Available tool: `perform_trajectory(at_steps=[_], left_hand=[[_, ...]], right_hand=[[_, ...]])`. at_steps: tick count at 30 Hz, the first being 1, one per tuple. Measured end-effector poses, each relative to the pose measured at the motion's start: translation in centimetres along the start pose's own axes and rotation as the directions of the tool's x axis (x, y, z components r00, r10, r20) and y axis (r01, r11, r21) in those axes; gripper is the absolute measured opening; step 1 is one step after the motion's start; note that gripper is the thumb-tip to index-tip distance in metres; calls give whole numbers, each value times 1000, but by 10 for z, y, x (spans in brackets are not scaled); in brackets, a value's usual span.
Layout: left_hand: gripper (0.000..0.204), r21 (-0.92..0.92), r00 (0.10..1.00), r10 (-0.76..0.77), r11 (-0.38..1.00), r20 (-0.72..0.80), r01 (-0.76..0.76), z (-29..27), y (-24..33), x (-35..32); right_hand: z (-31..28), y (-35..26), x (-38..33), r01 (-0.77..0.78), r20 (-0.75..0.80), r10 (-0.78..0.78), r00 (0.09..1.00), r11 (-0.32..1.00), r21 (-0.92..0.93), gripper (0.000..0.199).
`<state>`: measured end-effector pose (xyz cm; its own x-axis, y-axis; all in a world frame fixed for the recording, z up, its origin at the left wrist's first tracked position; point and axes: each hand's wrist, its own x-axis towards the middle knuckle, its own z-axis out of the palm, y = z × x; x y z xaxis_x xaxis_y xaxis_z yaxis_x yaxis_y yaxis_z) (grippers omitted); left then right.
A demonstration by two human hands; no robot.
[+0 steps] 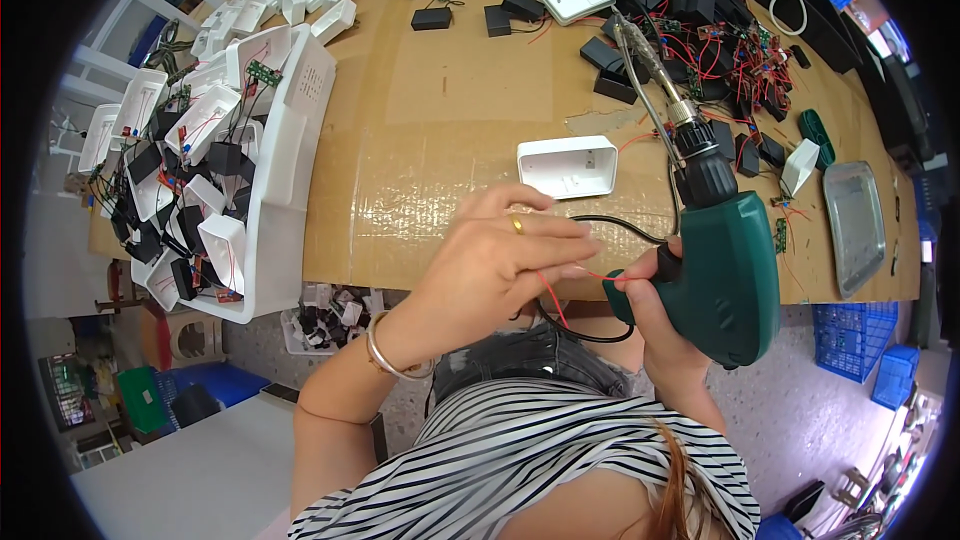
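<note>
My right hand (665,325) grips a dark green pistol-shaped soldering gun (735,275), its metal tip pointing up and away from me over the table. A thin red wire (603,276) runs from beside my right thumb to the fingers of my left hand (500,255). Those fingers are bent together around the wire, and part of it hangs below them. The fingertips are partly hidden. Just beyond my left hand lies an open white plastic housing (568,167), hollow side up. A black cord (625,226) curves between the hands and the gun.
On the left, a white bin (290,170) holds housings, black blocks and wired boards. White housings (270,0) lie scattered at the far left. Black blocks (695,0) and red-wired circuit boards (735,65) are heaped at the far right. A metal tray (853,230) sits at the right edge.
</note>
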<state>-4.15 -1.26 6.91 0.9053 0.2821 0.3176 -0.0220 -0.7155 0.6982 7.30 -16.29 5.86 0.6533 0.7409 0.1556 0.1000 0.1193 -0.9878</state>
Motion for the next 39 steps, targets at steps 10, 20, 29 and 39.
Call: perform_trajectory(at_steps=[10,20,29,39], left_hand=[[10,63,971,-149,985,-185,163,-4,-1,5],[13,317,950,46,947,-309,57,38,-44,28],[11,410,961,68,911,-267,50,46,-45,34],[14,519,944,109,852,-313,74,56,-50,35]], right_hand=[[-4,7,-1,-55,9,55,998,998,10,45],[-27,19,-33,-191,-194,217,957,971,144,48],[-40,23,-55,-384,-167,398,902,917,110,55],[-33,31,-50,-436,-162,427,890,900,-23,50]])
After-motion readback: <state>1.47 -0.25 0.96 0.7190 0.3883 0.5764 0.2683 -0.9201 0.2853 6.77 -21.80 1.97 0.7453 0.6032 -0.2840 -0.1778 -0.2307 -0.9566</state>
